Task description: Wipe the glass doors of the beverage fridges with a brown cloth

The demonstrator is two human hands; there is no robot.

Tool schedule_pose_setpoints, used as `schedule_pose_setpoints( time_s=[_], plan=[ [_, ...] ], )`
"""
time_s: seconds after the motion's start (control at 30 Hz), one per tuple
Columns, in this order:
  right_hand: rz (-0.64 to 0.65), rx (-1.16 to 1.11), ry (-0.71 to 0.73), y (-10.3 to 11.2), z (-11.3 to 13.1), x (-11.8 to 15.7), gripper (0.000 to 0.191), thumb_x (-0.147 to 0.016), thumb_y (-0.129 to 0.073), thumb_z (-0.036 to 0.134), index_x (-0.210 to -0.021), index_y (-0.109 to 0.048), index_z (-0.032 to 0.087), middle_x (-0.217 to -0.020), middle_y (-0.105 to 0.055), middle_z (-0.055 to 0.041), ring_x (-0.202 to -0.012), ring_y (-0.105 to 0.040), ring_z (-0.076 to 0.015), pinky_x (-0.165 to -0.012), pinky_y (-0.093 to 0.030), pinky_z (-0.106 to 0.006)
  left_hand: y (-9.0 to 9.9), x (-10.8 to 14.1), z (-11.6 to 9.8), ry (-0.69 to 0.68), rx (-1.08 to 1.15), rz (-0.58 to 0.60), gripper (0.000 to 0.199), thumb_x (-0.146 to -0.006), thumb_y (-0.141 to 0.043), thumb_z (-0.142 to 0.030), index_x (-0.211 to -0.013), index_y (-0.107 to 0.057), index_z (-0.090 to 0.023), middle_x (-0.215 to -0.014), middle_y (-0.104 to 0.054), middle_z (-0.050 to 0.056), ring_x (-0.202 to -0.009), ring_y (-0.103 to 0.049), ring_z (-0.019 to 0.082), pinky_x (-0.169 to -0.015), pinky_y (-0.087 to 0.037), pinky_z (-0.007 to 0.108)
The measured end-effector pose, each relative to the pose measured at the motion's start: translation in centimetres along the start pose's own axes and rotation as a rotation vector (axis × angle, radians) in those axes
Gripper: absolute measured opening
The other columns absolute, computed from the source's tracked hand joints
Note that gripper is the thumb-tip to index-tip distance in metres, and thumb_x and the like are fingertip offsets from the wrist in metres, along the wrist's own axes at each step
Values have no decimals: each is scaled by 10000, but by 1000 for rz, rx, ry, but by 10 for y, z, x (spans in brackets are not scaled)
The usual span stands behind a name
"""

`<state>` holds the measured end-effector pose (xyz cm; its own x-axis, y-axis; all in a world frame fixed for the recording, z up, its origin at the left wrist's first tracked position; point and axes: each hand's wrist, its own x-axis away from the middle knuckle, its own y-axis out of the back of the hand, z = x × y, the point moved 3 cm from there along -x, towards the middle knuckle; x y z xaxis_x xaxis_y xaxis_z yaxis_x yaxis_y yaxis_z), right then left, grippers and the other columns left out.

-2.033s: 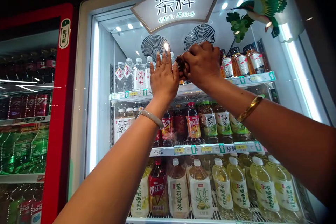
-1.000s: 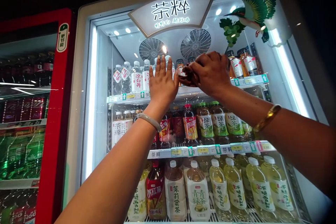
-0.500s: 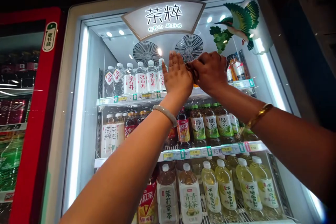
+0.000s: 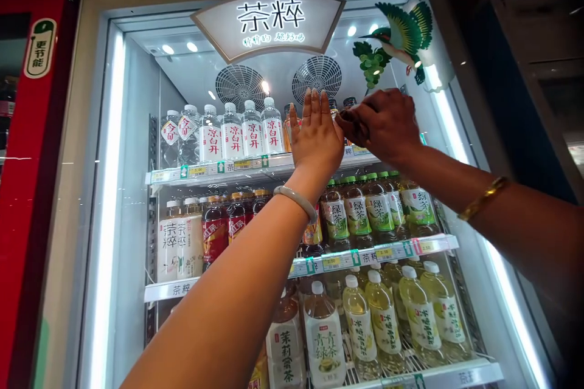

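Note:
In front of a lit drinks cooler [image 4: 132, 164], my left hand [image 4: 317, 134] is raised with its fingers stretched upward and its back toward me. It holds nothing that shows, and a pale bangle circles its wrist. Just to its right is my right hand [image 4: 383, 124], its fingers curled inward near the left thumb. Something dark shows at those fingers, too small to make out. A gold bracelet [image 4: 483, 199] sits on the right forearm. Behind the hands stand clear water bottles [image 4: 252, 130] and, lower, green tea bottles [image 4: 358, 213].
A fan-shaped sign [image 4: 269, 24] and a bird decoration [image 4: 404, 36] are at the cooler's top. Pale yellow bottles [image 4: 385, 316] fill the lower shelf. On the left is a red cooler frame [image 4: 31, 194]; a dark cabinet stands at the right.
The cooler has shifted left in the view. My right hand has moved slightly right, opening a small gap from my left hand, which stays upright with its fingers extended.

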<state>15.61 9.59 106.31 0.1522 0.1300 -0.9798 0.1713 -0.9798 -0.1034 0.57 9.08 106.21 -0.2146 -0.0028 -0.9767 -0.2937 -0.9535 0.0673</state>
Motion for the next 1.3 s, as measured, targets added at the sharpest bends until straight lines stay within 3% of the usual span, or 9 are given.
schedule_pose_setpoints(
  time_s=[0.23, 0.47, 0.57, 0.7, 0.83, 0.97, 1.07, 1.17, 1.3],
  plan=[
    [-46, 62, -205, -4, -10, -21, 353, -993, -452, 372, -1224, -673, 224, -1305, -609, -172, -1194, -459, -365, -866, -297, -482, -4, 5, -8, -190, 3, 28, 649, -1011, -290, -288, -1646, -232, -164, -1736, -196, 35, -1620, -91, 180, -1339, 14, 411],
    [-5, 45, 33, -3, -27, 3, 371, -990, -454, 501, -1179, -692, 287, -1245, -648, -129, -1177, -464, -319, -900, -319, -470, -7, 6, -6, -226, -6, 64, 650, -1011, -331, -308, -1632, -269, -124, -1722, -232, 105, -1618, -127, 229, -1337, 18, 473],
    [-27, 69, -100, -5, -41, -13, 379, -979, -469, 471, -1186, -691, 244, -1255, -636, -159, -1157, -464, -340, -861, -321, -474, -9, 3, -7, -237, -2, 53, 636, -1008, -365, -312, -1619, -314, -142, -1726, -218, 112, -1619, -113, 222, -1329, 54, 446],
    [-66, 85, -213, -5, -26, -27, 381, -1006, -405, 395, -1236, -658, 228, -1306, -609, -154, -1192, -455, -358, -877, -332, -489, -10, -6, -19, -142, -23, 130, 634, -989, -394, -313, -1589, -366, -111, -1730, -190, 112, -1623, -84, 230, -1324, 62, 484],
    [-38, 65, -97, -1, -27, 5, 368, -1017, -407, 417, -1219, -679, 272, -1281, -642, -117, -1190, -471, -323, -901, -343, -472, -14, -10, -49, -62, 34, 183, 661, -991, -348, -309, -1609, -313, -78, -1718, -228, 120, -1619, -115, 234, -1329, 17, 512],
    [-27, 40, -15, 2, -70, 28, 372, -1004, -441, 482, -1171, -707, 282, -1234, -672, -125, -1119, -496, -307, -842, -338, -444, -32, -5, -81, -141, 64, 181, 664, -988, -321, -325, -1612, -322, -100, -1713, -252, 87, -1620, -114, 234, -1325, 57, 527],
    [-67, 86, -113, 2, -93, 17, 402, -1012, -424, 521, -1135, -712, 269, -1224, -664, -170, -1071, -467, -312, -787, -286, -450, -45, -1, -91, -142, 42, 145, 665, -979, -349, -325, -1619, -321, -150, -1718, -245, 67, -1624, -72, 238, -1304, 117, 547],
    [-99, 136, -223, 3, -88, 11, 437, -1017, -403, 532, -1151, -688, 229, -1230, -640, -196, -1066, -455, -326, -773, -269, -448, -48, 1, -92, -174, 43, 100, 660, -984, -325, -296, -1621, -308, -123, -1727, -216, 70, -1624, -61, 218, -1312, 106, 503],
    [-26, 136, -119, 7, -76, 36, 393, -1012, -431, 504, -1217, -663, 263, -1274, -643, -136, -1125, -486, -317, -820, -312, -427, -45, 3, -89, -189, 48, 112, 669, -985, -331, -304, -1629, -289, -128, -1725, -228, 58, -1622, -92, 206, -1325, 63, 468]
  ],
)
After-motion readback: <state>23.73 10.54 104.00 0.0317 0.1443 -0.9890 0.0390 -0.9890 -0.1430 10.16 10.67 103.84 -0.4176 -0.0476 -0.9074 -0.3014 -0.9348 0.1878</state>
